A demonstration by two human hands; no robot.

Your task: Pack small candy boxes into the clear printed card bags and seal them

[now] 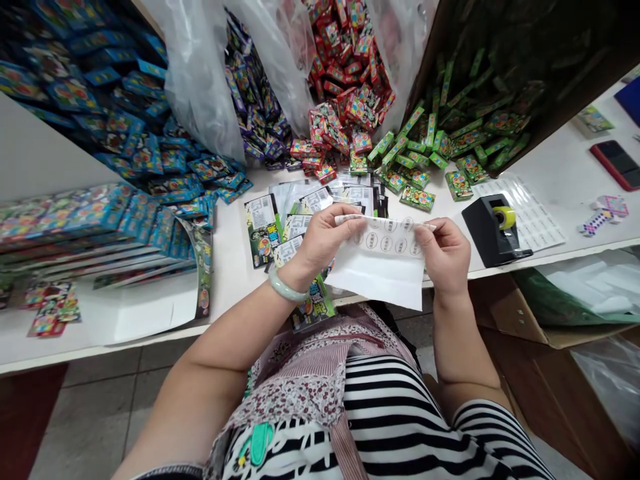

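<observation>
A white sheet of round stickers is stretched between my two hands over the table's front edge. Its upper edge is folded or curled, and several printed circles show below that. My left hand pinches the upper left corner between thumb and fingers. At the upper right corner, my right hand grips the sheet the same way. Behind and left of the sheet lie printed packets with white labels, overlapping in a loose pile. Another green and black packet sits at the table edge under my left wrist, partly hidden.
Small blue boxes, purple boxes, red boxes and green boxes spill from bags and cartons at the back. A black tape dispenser stands at right, beside another sticker sheet and a phone.
</observation>
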